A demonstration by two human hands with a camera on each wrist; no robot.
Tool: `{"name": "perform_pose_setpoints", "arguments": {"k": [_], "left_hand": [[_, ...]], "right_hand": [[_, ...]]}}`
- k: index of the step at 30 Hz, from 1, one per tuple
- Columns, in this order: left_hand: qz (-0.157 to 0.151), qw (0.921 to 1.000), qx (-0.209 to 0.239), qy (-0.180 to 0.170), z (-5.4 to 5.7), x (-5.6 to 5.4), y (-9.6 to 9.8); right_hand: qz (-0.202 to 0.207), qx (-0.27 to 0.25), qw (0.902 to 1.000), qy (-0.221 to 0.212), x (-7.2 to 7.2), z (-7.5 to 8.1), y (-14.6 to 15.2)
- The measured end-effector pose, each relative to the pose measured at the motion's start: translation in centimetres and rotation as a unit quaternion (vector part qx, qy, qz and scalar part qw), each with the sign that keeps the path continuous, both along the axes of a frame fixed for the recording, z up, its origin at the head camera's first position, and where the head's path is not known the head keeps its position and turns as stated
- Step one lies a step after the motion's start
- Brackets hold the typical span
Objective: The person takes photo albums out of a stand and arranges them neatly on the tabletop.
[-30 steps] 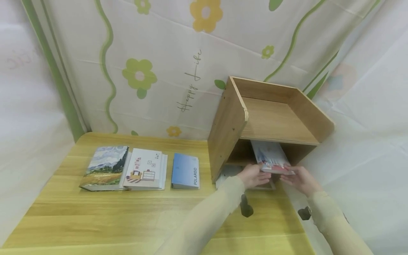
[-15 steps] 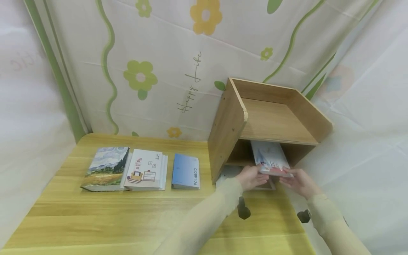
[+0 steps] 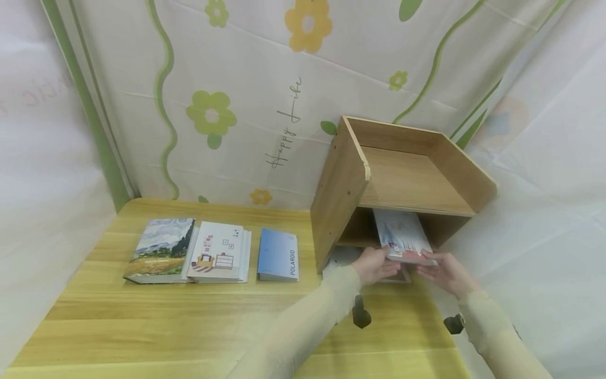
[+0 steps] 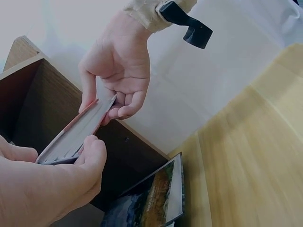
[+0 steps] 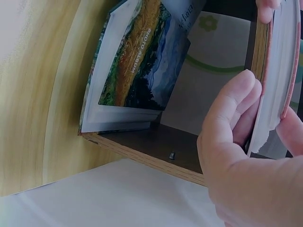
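Observation:
A photo album (image 3: 404,234) with a pale blue and white cover and a red lower edge lies partly inside the upper compartment of a wooden shelf unit (image 3: 338,195); its front end sticks out. My left hand (image 3: 376,266) pinches the front left corner, thumb on top and fingers beneath. At the front right corner my right hand (image 3: 450,273) grips it the same way. The page edges of the album (image 4: 71,135) show between both hands in the left wrist view. In the right wrist view, an album with a painted landscape cover (image 5: 142,61) stands in the lower compartment.
On the wooden table (image 3: 165,326) to the left lie a landscape-covered album (image 3: 161,247), a white album with a drawn room (image 3: 218,252) and a small blue POLAROID album (image 3: 278,255). A flower-printed curtain (image 3: 246,116) hangs behind. The shelf's open top tray (image 3: 409,176) has raised sides.
The held album's front end has come slightly outward from the compartment, toward me. Both hands keep their hold on its corners, and the head view has shifted a little.

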State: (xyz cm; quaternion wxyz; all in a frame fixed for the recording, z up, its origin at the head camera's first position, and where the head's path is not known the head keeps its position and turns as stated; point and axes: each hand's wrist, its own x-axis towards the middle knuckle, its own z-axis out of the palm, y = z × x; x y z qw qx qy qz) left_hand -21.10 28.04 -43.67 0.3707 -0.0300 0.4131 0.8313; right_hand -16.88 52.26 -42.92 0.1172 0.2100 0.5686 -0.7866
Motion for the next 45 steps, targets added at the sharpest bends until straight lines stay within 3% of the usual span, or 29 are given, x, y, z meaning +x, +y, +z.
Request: {"name": "perform_pose_setpoints", "arguments": {"k": [13, 25, 36, 45], "left_hand": [[-0.006, 0.9997, -0.001, 0.024, 0.2, -0.6, 0.1], [-0.014, 0.9973, -0.042, 0.058, 0.4, -1.1, -0.1], [0.002, 0.9934, -0.076, 0.085, 0.5, -0.4, -0.1], [0.037, 0.9842, -0.138, 0.106, 0.9, 0.6, 0.5]], "right_hand": [[-0.011, -0.007, 0.9999, -0.011, 0.0, -0.1, 0.4], [0.007, -0.009, 0.9999, -0.007, 0.0, 0.4, 0.1], [0.046, -0.026, 0.9986, -0.003, 0.2, -0.2, 0.5], [0.028, 0.000, 0.9996, -0.010, 0.7, 0.3, -0.2]]}}
